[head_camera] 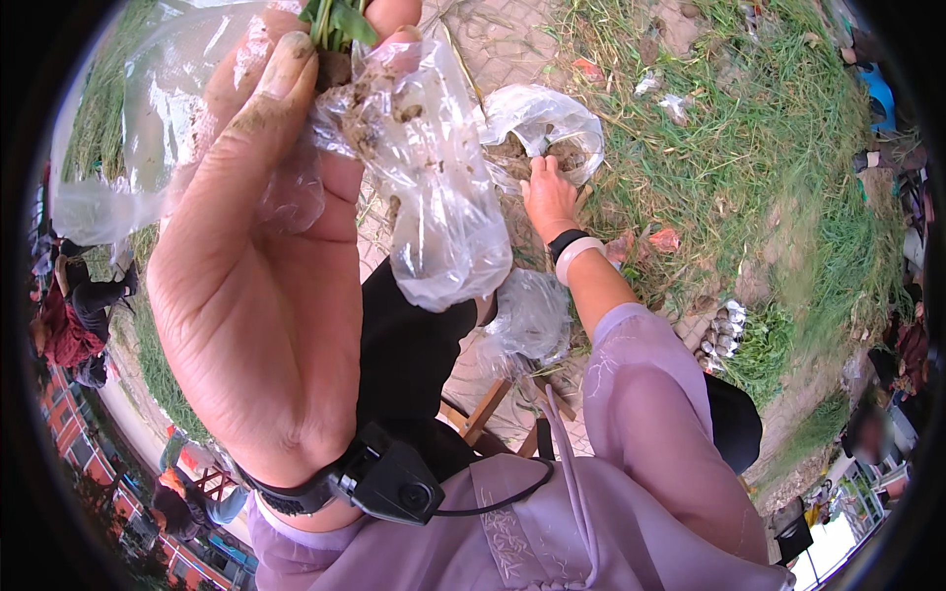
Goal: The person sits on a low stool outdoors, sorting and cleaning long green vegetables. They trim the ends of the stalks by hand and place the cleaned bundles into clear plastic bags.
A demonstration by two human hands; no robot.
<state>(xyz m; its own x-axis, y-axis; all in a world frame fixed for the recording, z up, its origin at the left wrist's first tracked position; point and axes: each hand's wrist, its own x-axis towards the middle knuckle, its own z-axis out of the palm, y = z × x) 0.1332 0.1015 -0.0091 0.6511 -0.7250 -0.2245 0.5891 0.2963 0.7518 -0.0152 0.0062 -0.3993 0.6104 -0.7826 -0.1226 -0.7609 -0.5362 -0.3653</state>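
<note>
Close to the camera, my left hand (273, 295) grips a clear plastic bag (451, 185) smeared with soil, together with the base of a green leafy plant (340, 22). More clear film (170, 111) hangs behind the fingers. Fingertips, whose owner I cannot tell, show beside the plant at the top edge. Lower down and farther off, my right hand (549, 193) reaches into an open clear plastic bag (584, 125) holding brown soil (569, 155); its fingertips are partly hidden, and what they hold does not show. A crumpled clear bag (532, 318) lies below that hand.
Cut grass (709, 148) covers much of the brick paving (510, 44). Small wrapped bundles (724, 336) lie beside green plants (765, 347) at the right. Wooden stool legs (484, 410) stand below me. Other people (70, 325) are at the left and right rims.
</note>
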